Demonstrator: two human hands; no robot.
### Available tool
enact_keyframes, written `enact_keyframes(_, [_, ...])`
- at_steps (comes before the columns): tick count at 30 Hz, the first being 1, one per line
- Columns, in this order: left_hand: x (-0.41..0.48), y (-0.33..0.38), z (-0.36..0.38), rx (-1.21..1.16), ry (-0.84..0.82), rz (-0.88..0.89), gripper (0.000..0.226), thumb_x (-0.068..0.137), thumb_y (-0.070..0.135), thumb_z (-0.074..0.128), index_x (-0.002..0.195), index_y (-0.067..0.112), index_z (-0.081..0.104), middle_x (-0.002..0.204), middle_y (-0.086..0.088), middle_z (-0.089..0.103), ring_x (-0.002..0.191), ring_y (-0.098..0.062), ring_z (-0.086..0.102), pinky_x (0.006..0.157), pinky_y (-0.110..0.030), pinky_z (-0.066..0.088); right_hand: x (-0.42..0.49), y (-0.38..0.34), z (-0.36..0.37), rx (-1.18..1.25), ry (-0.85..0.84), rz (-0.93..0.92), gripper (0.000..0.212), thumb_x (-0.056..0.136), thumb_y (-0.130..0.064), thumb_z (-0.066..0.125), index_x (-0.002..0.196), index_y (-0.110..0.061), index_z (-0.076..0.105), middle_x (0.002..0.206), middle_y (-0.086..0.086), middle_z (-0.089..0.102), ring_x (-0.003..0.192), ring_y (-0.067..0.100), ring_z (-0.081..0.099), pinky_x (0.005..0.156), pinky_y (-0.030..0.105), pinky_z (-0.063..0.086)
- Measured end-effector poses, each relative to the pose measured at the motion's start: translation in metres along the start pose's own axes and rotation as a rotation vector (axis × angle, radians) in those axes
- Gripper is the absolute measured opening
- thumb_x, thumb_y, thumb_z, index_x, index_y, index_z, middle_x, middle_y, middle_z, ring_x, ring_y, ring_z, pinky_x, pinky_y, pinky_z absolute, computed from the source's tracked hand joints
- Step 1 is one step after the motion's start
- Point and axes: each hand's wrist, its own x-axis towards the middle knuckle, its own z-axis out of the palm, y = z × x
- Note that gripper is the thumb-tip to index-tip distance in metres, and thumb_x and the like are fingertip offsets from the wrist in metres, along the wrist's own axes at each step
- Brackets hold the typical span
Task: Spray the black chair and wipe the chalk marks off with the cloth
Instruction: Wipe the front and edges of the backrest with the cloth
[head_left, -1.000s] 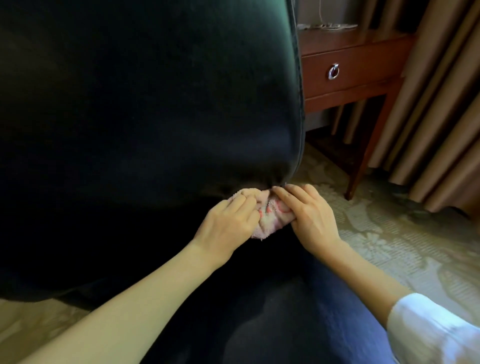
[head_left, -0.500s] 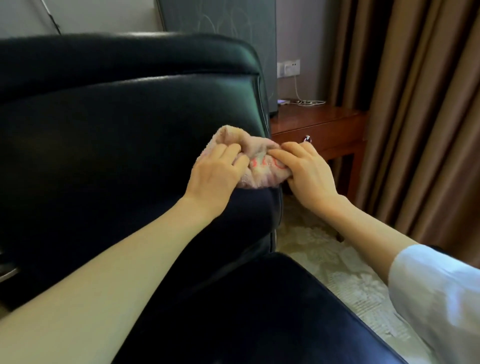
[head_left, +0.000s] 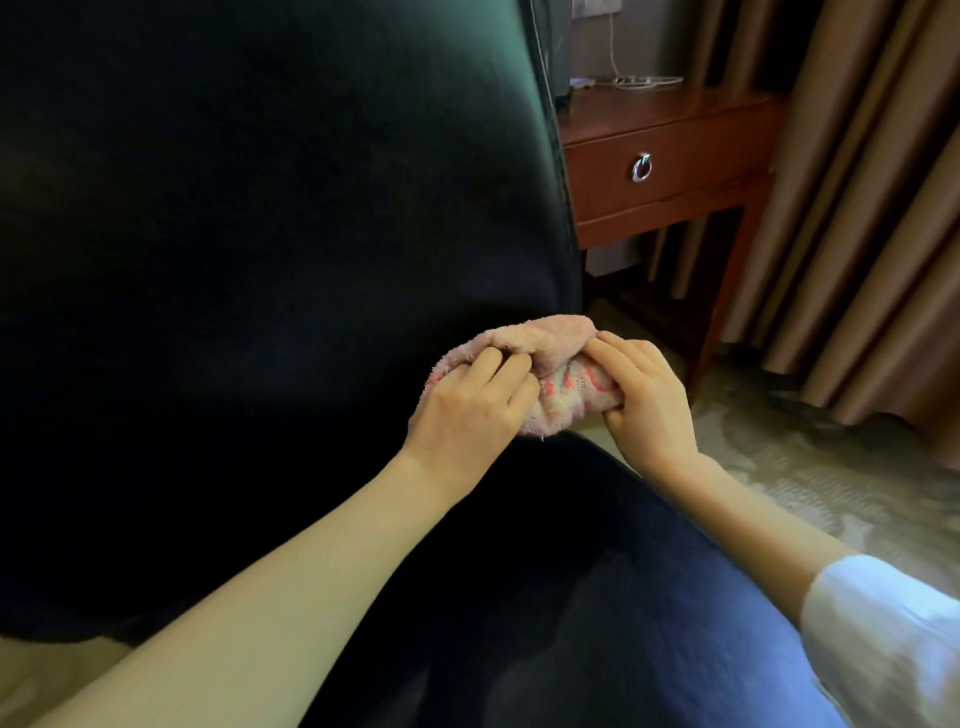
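Hands gripped a bunched pink cloth (head_left: 563, 387) against the lower right edge of the black chair (head_left: 260, 249) in the head-camera view. The cloth, a terry towel with red markings on its lighter underside, sat where the backrest met the seat (head_left: 571, 571) and touched the dark upholstery. The left hand (head_left: 467, 410) lay over the cloth's left half with its fingers curled into the folds, clutching the fabric from above. The right hand (head_left: 644, 400) held the cloth's right end, fingers bent over the top and thumb tucked beneath, pinching the roll between them. Both forearms reached in from the bottom of the frame; the left arm was bare, while a white sleeve (head_left: 883, 634) was pushed up the right arm.

The backrest filled the left and centre of the view, its leather glossy and dim, with a stitched seam running down its right edge. Behind the chair to the right stood a reddish wooden bench (head_left: 675, 124) with one drawer and a silver ring pull (head_left: 642, 167). A white cable (head_left: 644, 80) lay coiled on top of the bench. Tan curtains (head_left: 857, 208) hung at far right, above a pale patterned carpet (head_left: 831, 467).
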Motion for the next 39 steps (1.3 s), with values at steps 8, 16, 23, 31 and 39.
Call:
enact_keyframes(8, [-0.062, 0.014, 0.042, 0.108, -0.398, 0.120, 0.019, 0.064, 0.014, 0.069, 0.083, 0.013, 0.073, 0.086, -0.002, 0.066, 0.080, -0.020, 0.063, 0.064, -0.027, 0.050, -0.025, -0.008, 0.068, -0.130, -0.445, -0.018, 0.048, 0.074, -0.020, 0.036, 0.110, -0.014, 0.067, 0.120, 0.008, 0.064, 0.074, 0.029, 0.054, 0.063, 0.038, 0.052])
enact_keyframes(16, [-0.060, 0.010, 0.012, 0.164, -0.613, 0.081, 0.034, 0.071, 0.027, 0.076, 0.103, 0.018, 0.069, 0.106, -0.001, 0.063, 0.101, -0.018, 0.060, 0.078, -0.026, 0.050, -0.012, -0.039, 0.055, -0.040, -0.288, 0.015, 0.051, 0.075, -0.010, 0.038, 0.118, -0.009, 0.066, 0.116, 0.008, 0.066, 0.086, 0.028, 0.057, 0.073, 0.036, 0.052])
enact_keyframes(23, [-0.016, -0.027, -0.084, 0.240, -0.496, 0.061, 0.035, 0.078, 0.014, 0.067, 0.112, 0.005, 0.066, 0.113, -0.015, 0.064, 0.110, -0.031, 0.059, 0.092, -0.038, 0.051, 0.034, -0.094, -0.025, -0.004, -0.135, -0.110, 0.038, 0.077, -0.005, 0.061, 0.114, -0.014, 0.067, 0.114, 0.004, 0.065, 0.094, 0.022, 0.056, 0.075, 0.030, 0.048])
enact_keyframes(31, [0.013, -0.134, -0.239, 0.445, -0.320, -0.093, 0.014, 0.071, 0.006, 0.062, 0.083, 0.015, 0.064, 0.087, -0.008, 0.061, 0.080, -0.027, 0.059, 0.059, -0.032, 0.048, 0.136, -0.215, -0.095, 0.048, -0.115, -0.258, 0.053, 0.072, 0.002, 0.059, 0.123, -0.013, 0.060, 0.111, 0.012, 0.058, 0.092, 0.034, 0.053, 0.076, 0.041, 0.049])
enact_keyframes(39, [-0.096, -0.131, -0.287, 0.233, -0.307, -0.200, 0.029, 0.065, 0.001, 0.050, 0.085, 0.010, 0.069, 0.086, -0.009, 0.064, 0.079, -0.034, 0.061, 0.071, -0.035, 0.054, 0.075, -0.288, -0.053, 0.175, -0.473, -0.213, 0.060, 0.074, -0.008, 0.070, 0.130, -0.023, 0.055, 0.136, 0.003, 0.050, 0.116, 0.029, 0.051, 0.095, 0.038, 0.044])
